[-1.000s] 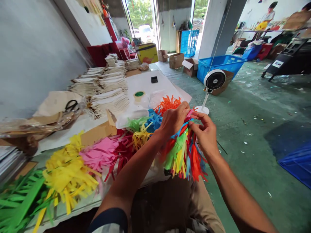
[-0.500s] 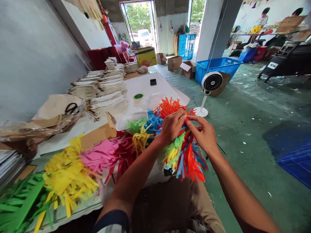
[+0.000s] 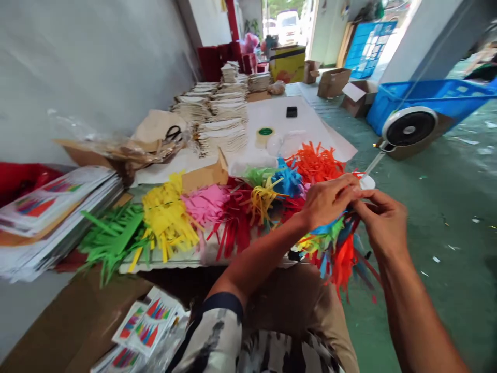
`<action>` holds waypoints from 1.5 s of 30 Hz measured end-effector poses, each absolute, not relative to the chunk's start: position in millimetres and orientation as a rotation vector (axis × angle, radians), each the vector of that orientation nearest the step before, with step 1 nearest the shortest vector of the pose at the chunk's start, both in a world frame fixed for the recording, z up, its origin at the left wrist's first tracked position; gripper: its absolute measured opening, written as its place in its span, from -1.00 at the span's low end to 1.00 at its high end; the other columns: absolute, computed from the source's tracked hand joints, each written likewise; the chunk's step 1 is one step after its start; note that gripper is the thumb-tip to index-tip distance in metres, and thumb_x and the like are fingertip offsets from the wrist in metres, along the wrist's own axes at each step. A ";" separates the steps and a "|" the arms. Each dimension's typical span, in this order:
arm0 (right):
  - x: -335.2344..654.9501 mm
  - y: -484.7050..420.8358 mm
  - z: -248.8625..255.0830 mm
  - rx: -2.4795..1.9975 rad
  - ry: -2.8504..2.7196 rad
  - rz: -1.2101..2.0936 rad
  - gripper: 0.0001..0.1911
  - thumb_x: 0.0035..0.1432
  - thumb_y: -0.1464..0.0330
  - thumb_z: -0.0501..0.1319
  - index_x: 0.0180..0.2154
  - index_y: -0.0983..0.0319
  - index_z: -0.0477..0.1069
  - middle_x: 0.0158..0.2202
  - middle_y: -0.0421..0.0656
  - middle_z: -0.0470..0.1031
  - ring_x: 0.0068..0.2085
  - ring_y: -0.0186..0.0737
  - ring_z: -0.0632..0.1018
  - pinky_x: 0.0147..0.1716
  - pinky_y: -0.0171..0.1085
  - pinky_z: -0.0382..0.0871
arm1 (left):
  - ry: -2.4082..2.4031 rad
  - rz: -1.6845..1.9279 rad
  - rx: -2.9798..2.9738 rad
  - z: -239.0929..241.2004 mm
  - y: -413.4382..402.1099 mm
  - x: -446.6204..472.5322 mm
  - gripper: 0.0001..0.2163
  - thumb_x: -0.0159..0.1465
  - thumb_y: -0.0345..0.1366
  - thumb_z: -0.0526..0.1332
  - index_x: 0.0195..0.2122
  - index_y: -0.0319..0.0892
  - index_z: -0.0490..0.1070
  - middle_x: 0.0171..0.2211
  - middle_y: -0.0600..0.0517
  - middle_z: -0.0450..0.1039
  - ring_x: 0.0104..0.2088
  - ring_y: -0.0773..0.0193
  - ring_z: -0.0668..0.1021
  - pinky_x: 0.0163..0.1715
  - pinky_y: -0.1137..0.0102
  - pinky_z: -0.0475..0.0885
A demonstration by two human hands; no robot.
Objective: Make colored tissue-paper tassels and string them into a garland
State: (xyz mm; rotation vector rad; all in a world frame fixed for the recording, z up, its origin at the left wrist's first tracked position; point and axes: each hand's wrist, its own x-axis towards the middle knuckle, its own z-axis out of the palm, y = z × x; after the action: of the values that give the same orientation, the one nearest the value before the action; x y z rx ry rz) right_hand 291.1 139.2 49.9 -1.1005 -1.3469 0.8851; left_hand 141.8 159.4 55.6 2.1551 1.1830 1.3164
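Observation:
My left hand [image 3: 328, 199] and my right hand [image 3: 382, 220] meet over my lap, both closed on the top of a bunch of multicoloured paper fringe strips [image 3: 336, 248] that hangs down below them in green, yellow, blue and orange-red. Just left of my hands, piles of cut fringe lie along the table edge: orange [image 3: 316, 160], blue [image 3: 287, 181], red [image 3: 235, 217], pink [image 3: 204, 202], yellow [image 3: 166, 217] and green [image 3: 112, 238].
White table [image 3: 267, 122] with stacked cream bundles [image 3: 219, 116], a tape roll [image 3: 264, 135], scissors [image 3: 173, 133] and a small black device [image 3: 291, 111]. Printed sheets [image 3: 50, 207] lie at left, packets [image 3: 145, 321] below. A floor fan [image 3: 407, 129] and blue crate [image 3: 430, 98] stand at right.
The view has swung left and down, showing more of the table's left end. My hands stay together on the fringe bunch, which hangs lower and further right in the picture.

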 end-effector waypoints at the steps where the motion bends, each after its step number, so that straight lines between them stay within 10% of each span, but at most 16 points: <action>1: 291.7 140.7 49.6 -1.093 -1.358 0.886 -0.78 0.10 0.16 0.49 -0.27 0.12 0.61 -0.34 -0.25 0.56 -0.41 -0.27 0.48 -0.41 -0.29 0.33 | 1.191 1.324 2.151 55.2 159.1 141.9 -0.82 0.54 -0.23 0.11 -0.06 -0.09 0.50 -0.23 0.05 0.63 -0.24 0.23 0.64 -0.22 0.37 0.45; 6: 292.9 144.0 52.3 -1.149 -1.472 0.885 -0.73 0.16 0.10 0.45 -0.23 0.13 0.59 -0.27 -0.22 0.58 -0.41 -0.29 0.51 -0.43 -0.30 0.37 | 1.115 1.474 2.119 62.0 169.0 134.6 -0.83 0.53 -0.29 0.10 -0.10 -0.14 0.49 -0.10 -0.04 0.60 -0.03 0.18 0.61 0.06 0.30 0.47; 24: 289.3 141.9 43.4 -1.075 -1.357 0.787 -0.61 0.14 0.18 0.47 0.02 0.08 0.66 -0.04 -0.13 0.71 -0.13 -0.11 0.68 -0.28 -0.23 0.54 | 0.859 1.606 1.857 67.3 171.1 138.0 -0.90 0.44 -0.30 0.26 -0.24 -0.13 0.51 -0.20 0.00 0.52 -0.11 0.25 0.55 -0.09 0.36 0.50; 30: 289.3 139.6 44.9 -1.092 -1.385 0.808 -0.74 0.13 0.17 0.47 -0.16 0.13 0.71 -0.35 -0.19 0.66 -0.40 -0.25 0.56 -0.41 -0.28 0.43 | 0.822 1.628 1.850 68.7 181.3 133.6 -0.88 0.43 -0.27 0.28 -0.27 -0.13 0.53 -0.20 -0.02 0.56 -0.05 0.21 0.56 0.02 0.28 0.50; 39: 299.9 149.0 37.0 -1.167 -1.178 0.563 -0.74 0.15 0.18 0.41 -0.23 0.24 0.64 -0.45 -0.19 0.55 -0.49 -0.32 0.46 -0.43 -0.29 0.33 | 1.114 0.979 2.170 44.0 114.9 127.0 -0.40 0.51 -0.03 0.17 0.50 -0.07 0.08 0.27 -0.17 0.52 0.23 0.01 0.59 0.21 0.14 0.49; 45: 300.7 148.5 35.4 -1.215 -1.202 0.574 -0.78 0.11 0.23 0.42 -0.27 0.25 0.66 -0.51 -0.22 0.49 -0.54 -0.37 0.39 -0.53 -0.33 0.20 | 1.395 0.993 2.228 27.7 75.1 43.8 -0.76 0.53 -0.24 0.14 0.03 -0.11 0.59 -0.03 -0.04 0.68 0.01 0.15 0.68 0.06 0.27 0.56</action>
State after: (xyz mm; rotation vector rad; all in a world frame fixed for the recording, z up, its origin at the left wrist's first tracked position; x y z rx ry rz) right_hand 300.7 148.5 35.4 -1.2155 -1.2019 0.5743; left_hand 43.8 75.1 27.7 2.2278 1.3953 0.9928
